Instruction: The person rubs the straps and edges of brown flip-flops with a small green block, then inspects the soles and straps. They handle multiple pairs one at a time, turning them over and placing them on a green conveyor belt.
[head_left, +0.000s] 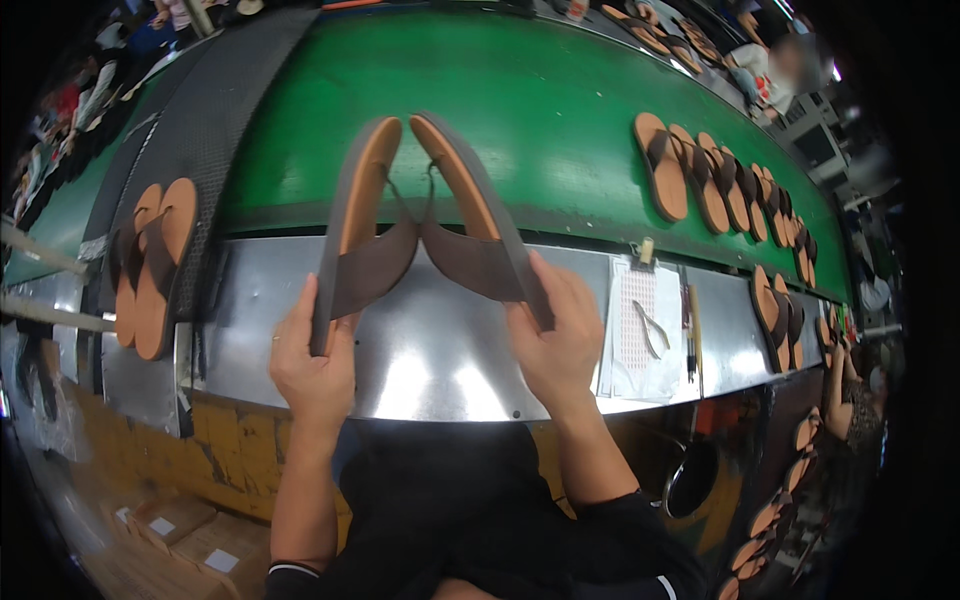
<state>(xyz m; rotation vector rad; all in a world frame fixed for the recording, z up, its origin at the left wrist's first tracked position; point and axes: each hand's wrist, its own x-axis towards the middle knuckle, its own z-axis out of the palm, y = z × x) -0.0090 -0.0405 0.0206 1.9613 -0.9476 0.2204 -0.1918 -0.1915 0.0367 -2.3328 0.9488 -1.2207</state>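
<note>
My left hand point(313, 365) is closed round the heel end of a flip-flop point(365, 270) with a tan footbed, dark sole and brown strap. My right hand point(560, 345) grips the heel of a matching flip-flop point(470, 262). Both are raised on edge over the metal worktop point(410, 385), footbeds turned toward each other. Their toe ends lean together at the top, and the brown straps meet or nearly meet in the middle.
Left stands a pair of flip-flops point(165, 270) on a dark textured belt point(215, 110). A row of flip-flops point(715, 185) lies on the green conveyor point(500, 65). Right of my hands are a clipboard with papers point(625, 370), nippers point(652, 330) and pens point(690, 335). Cardboard boxes point(190, 540) sit below left.
</note>
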